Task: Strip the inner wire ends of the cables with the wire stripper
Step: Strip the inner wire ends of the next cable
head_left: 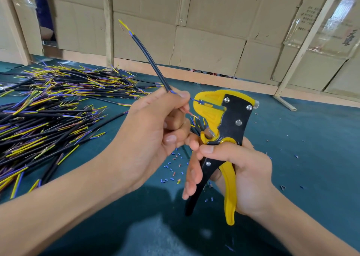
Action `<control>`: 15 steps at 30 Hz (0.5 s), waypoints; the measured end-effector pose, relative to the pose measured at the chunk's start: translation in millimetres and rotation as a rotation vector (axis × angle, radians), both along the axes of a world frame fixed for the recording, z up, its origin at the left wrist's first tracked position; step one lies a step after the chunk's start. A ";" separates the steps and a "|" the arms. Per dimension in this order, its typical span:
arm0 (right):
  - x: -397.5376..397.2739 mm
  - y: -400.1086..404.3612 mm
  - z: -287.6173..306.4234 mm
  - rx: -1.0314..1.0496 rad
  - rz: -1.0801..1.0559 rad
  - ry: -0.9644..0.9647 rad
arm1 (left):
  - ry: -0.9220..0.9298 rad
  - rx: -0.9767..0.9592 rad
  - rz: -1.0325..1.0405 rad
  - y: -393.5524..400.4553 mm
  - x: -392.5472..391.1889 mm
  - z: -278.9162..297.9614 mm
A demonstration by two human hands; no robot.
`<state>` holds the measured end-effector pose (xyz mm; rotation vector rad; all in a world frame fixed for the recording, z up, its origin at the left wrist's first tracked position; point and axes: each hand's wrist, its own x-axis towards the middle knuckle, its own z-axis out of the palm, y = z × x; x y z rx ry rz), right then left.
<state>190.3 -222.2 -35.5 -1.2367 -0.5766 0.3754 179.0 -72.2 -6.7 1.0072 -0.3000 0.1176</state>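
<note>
My left hand (155, 131) grips a black cable (150, 59) that rises up and to the left, its far end showing yellow and blue inner wires. From my fingers the cable's blue inner wire (194, 99) reaches right into the jaws of the yellow and black wire stripper (224, 123). A reddish inner wire bends down below it, outside the jaws. My right hand (239, 170) holds the stripper by its handles, which stand spread apart, head upward.
A big pile of black cables (48, 111) with yellow, blue and purple wire ends lies on the left of the green table (311, 139). Several small bits of cut insulation (173, 170) are scattered under my hands. Cardboard walls (214, 31) with wooden battens close the back.
</note>
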 end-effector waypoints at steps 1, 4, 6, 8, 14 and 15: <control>-0.8 0.1 0.7 0.007 0.003 0.021 | 0.003 -0.008 -0.006 -0.3 -0.2 0.0; -1.0 -1.5 0.9 0.016 -0.051 0.056 | 0.020 -0.012 -0.025 -1.7 -0.4 0.0; 0.5 -1.8 0.8 0.005 -0.047 0.048 | 0.027 0.010 0.001 -1.7 -0.1 -0.1; 2.4 -1.9 0.6 0.024 0.023 0.030 | 0.028 0.029 0.045 -1.3 1.3 0.2; 6.1 -2.5 -2.1 0.070 0.095 -0.038 | 0.039 -0.059 0.049 3.3 3.4 3.5; 6.9 -3.0 -2.9 0.045 0.066 -0.054 | 0.037 -0.064 0.048 2.9 3.2 2.6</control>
